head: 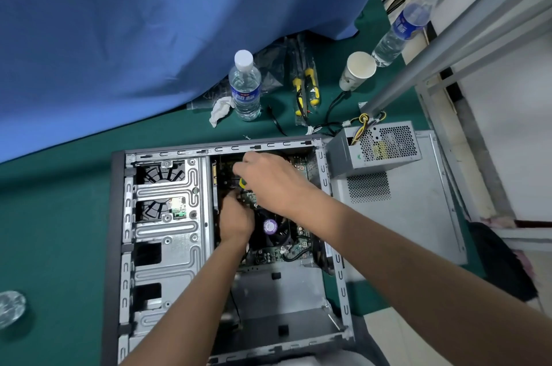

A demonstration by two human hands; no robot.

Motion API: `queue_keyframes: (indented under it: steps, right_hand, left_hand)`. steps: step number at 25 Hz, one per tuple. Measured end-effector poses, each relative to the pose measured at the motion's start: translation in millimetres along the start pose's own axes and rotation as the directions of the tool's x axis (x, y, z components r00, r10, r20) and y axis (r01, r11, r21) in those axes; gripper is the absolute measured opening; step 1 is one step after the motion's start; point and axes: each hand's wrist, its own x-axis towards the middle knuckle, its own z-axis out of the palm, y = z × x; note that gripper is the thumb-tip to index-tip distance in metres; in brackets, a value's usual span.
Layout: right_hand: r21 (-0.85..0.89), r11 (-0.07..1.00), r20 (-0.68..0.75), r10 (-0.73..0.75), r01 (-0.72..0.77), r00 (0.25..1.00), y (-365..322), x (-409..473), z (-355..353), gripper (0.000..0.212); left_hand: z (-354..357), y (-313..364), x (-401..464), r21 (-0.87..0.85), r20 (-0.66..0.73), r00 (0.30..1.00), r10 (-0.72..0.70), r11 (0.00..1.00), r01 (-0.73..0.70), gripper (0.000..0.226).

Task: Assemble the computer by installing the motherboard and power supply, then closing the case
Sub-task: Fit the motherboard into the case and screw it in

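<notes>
An open grey computer case (167, 234) lies on its side on the green table. The green motherboard (294, 249) sits inside it, with a black CPU fan (273, 230) at its middle. Over the board's upper part my right hand (268, 177) grips a screwdriver with a green and yellow handle (242, 183), pointing down. Just below it my left hand (236, 218) has its fingers curled at the screwdriver's tip; whatever it pinches is hidden. The grey power supply (379, 147) rests outside the case, on the loose side panel (418, 216) to the right.
Behind the case stand a water bottle (245, 88), a crumpled tissue (220, 110), bagged yellow-handled screwdrivers (304, 88), a paper cup (357, 71) and a second bottle (401, 34). Blue cloth (134, 37) covers the back left. A metal frame post (448, 37) rises at right.
</notes>
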Motion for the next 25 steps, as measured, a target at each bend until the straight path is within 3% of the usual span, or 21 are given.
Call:
queue_keyframes:
  steps: [3, 5, 7, 9, 11, 14, 15, 17, 20, 23, 25]
  right_hand:
    - [-0.025, 1.000, 0.031, -0.010, 0.011, 0.999, -11, -2, 0, 0.029]
    - [-0.067, 0.996, 0.010, 0.057, -0.056, 0.998, -17, -1, 2, 0.017]
    - [-0.145, 0.983, -0.007, 0.116, -0.116, 0.993, -23, 1, 7, 0.021]
    - [-0.218, 0.962, -0.019, 0.165, -0.166, 0.986, -31, 0, 12, 0.029]
    - [-0.174, 0.960, -0.021, 0.218, -0.218, 0.976, -36, 0, 13, 0.029]
    - [-0.042, 0.977, 0.055, 0.210, -0.208, 0.976, -38, -2, 10, 0.043]
    - [-0.038, 0.982, 0.064, 0.188, -0.186, 0.980, -38, -4, 10, 0.046]
    - [-0.087, 0.976, 0.031, 0.203, -0.200, 0.979, -39, -7, 11, 0.045]
    - [-0.212, 0.930, -0.067, 0.293, -0.301, 0.954, -42, -12, 17, 0.026]
    - [-0.256, 0.906, -0.093, 0.323, -0.336, 0.942, -42, -13, 23, 0.029]
    - [-0.153, 0.925, -0.080, 0.338, -0.347, 0.938, -42, -11, 21, 0.041]
  left_hand:
    - [-9, 2, -25, 0.133, 0.071, 0.995, 0.073, 0.988, -0.082, 0.039]
    - [-20, -1, -42, 0.137, 0.182, 0.977, 0.111, 0.981, -0.137, 0.036]
    - [-37, -5, -57, 0.116, 0.253, 0.950, 0.185, 0.969, -0.220, 0.027]
    - [-61, -11, -71, 0.097, 0.187, 0.947, 0.261, 0.954, -0.282, 0.019]
    - [-87, -20, -76, 0.176, -0.014, 0.917, 0.399, 0.904, -0.391, 0.023]
    - [-114, -40, -67, 0.356, -0.224, 0.772, 0.595, 0.787, -0.504, 0.030]
    - [-118, -47, -60, 0.413, -0.239, 0.747, 0.620, 0.761, -0.500, 0.040]
    - [-121, -60, -49, 0.532, -0.168, 0.765, 0.622, 0.710, -0.461, 0.056]
    - [-109, -83, -38, 0.650, -0.032, 0.792, 0.610, 0.615, -0.447, 0.064]
    - [-101, -94, -34, 0.677, -0.083, 0.750, 0.657, 0.589, -0.441, 0.065]
    - [-100, -95, -33, 0.683, -0.110, 0.732, 0.672, 0.586, -0.435, 0.064]
